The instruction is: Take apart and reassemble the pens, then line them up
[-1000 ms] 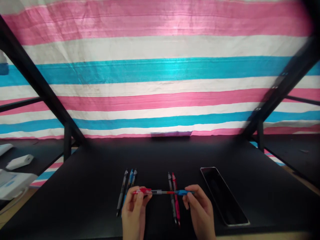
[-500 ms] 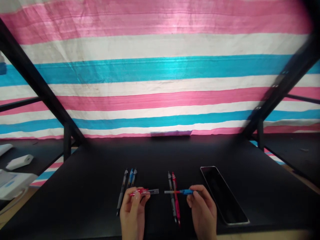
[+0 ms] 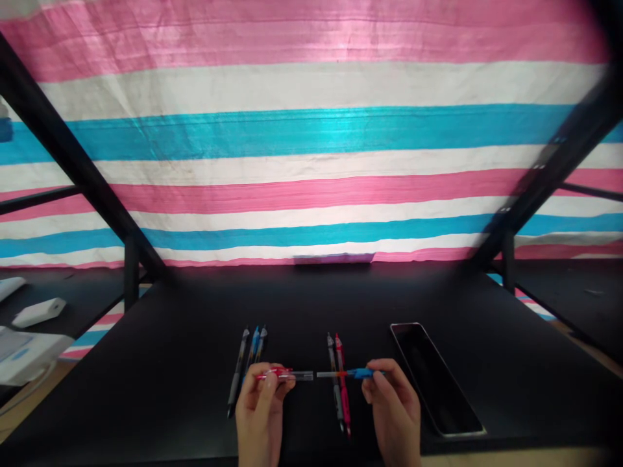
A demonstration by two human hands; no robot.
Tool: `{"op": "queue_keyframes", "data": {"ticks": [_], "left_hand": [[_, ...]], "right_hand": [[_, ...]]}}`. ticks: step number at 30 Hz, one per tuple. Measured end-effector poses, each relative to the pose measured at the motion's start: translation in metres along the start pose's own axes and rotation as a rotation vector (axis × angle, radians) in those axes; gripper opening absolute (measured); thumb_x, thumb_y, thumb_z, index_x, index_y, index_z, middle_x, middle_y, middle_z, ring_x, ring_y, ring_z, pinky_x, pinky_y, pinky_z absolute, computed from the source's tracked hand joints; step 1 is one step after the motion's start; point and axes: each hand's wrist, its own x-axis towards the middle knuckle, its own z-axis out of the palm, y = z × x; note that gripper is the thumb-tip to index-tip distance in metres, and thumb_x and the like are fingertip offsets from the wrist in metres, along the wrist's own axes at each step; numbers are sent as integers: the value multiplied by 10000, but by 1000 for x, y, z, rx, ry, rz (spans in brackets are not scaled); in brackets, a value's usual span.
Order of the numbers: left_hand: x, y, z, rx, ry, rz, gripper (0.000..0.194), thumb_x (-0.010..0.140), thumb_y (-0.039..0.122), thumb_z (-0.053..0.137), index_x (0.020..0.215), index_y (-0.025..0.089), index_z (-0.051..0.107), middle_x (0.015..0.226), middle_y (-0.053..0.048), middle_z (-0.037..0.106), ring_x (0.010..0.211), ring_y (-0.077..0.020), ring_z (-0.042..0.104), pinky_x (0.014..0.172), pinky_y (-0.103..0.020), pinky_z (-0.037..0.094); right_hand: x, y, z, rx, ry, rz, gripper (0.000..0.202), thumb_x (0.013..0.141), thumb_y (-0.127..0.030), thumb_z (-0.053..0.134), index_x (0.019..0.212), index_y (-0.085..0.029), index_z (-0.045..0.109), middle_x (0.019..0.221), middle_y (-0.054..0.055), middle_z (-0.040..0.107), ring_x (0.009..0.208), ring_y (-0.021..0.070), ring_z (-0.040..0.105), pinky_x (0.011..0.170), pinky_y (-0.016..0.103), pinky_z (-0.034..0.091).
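Between thumb and fingers, my left hand [image 3: 263,405] pinches a red pen part [image 3: 278,373] whose clear tube points right. My right hand [image 3: 393,405] grips a blue pen part [image 3: 361,373] with a thin refill pointing left. The two tips face each other with a small gap. Below the refill lie a grey pen [image 3: 335,389] and a red pen [image 3: 344,389], side by side. A grey and black pen [image 3: 237,374] rests left of my left hand, beside a blue pen [image 3: 254,344] and another grey pen [image 3: 261,342], both partly hidden by that hand.
A black phone [image 3: 435,379] lies on the black table [image 3: 311,298], right of my right hand. Black metal posts slant up at both sides before a striped sheet [image 3: 311,136]. White devices [image 3: 39,312] are on a surface at the far left.
My left hand has shifted slightly right and my right hand slightly left. The gap between the clear tube and the refill has narrowed.
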Motion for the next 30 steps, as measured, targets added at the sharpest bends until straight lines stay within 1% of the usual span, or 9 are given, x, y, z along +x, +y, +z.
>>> {"op": "queue_keyframes", "data": {"ticks": [4, 8, 12, 17, 20, 23, 25, 27, 30], "left_hand": [[0, 0, 0, 11, -13, -11, 237, 707, 392, 849, 780, 200, 729, 759, -14, 684, 693, -143, 659, 681, -243, 583], [1, 1, 4, 2, 19, -9, 268, 671, 405, 871, 771, 200, 731, 754, -13, 686, 692, -143, 657, 684, -247, 587], [0, 3, 5, -1, 31, -12, 283, 651, 409, 884, 761, 198, 730, 746, -9, 685, 687, -140, 650, 676, -246, 586], [-1, 3, 5, 14, 17, 0, 270, 671, 409, 872, 759, 199, 725, 740, -2, 680, 694, -132, 642, 687, -241, 582], [-2, 3, 6, 51, -19, 0, 255, 695, 405, 857, 762, 201, 719, 745, -4, 681, 704, -139, 645, 702, -252, 582], [-3, 2, 6, 84, -44, -20, 246, 704, 393, 852, 778, 205, 713, 772, -5, 690, 720, -146, 657, 717, -262, 581], [-2, 1, 6, 79, -42, -34, 247, 702, 389, 855, 791, 209, 710, 779, -1, 692, 721, -145, 662, 723, -263, 579], [-2, 2, 6, 64, -36, -44, 258, 690, 386, 864, 797, 210, 709, 778, 2, 691, 720, -144, 663, 723, -262, 577], [-1, 2, 6, 58, -24, -60, 274, 682, 383, 869, 822, 207, 713, 794, -6, 700, 730, -148, 665, 719, -262, 574]], "right_hand": [[-2, 2, 0, -22, -45, 5, 117, 899, -343, 719, 933, -231, 729, 710, -26, 582, 599, 85, 526, 561, 188, 430], [-3, 4, -1, -52, -79, -17, 99, 918, -332, 701, 943, -237, 715, 714, -20, 598, 619, 101, 539, 591, 210, 436], [-3, 4, -3, -77, -73, -34, 103, 920, -333, 698, 940, -233, 711, 711, -12, 602, 623, 114, 539, 586, 226, 431], [-3, 2, -3, -122, -52, -59, 118, 915, -343, 691, 932, -228, 711, 687, -7, 611, 581, 119, 547, 557, 229, 455], [-5, -1, 2, -250, -106, -70, 147, 904, -355, 691, 928, -213, 719, 679, 8, 637, 562, 137, 596, 538, 232, 494], [-7, -5, 9, -413, -166, -102, 167, 892, -337, 697, 1006, -215, 709, 803, 41, 705, 664, 171, 683, 619, 242, 551], [-8, -7, 13, -488, -199, -119, 154, 892, -319, 691, 1010, -219, 689, 854, 48, 720, 715, 181, 703, 655, 239, 561], [-7, -7, 15, -538, -229, -111, 114, 896, -315, 681, 949, -214, 681, 799, 35, 708, 641, 162, 677, 596, 221, 543], [-5, -8, 16, -586, -229, -111, 137, 878, -330, 692, 835, -200, 681, 674, 2, 645, 519, 130, 588, 498, 202, 479]]}}
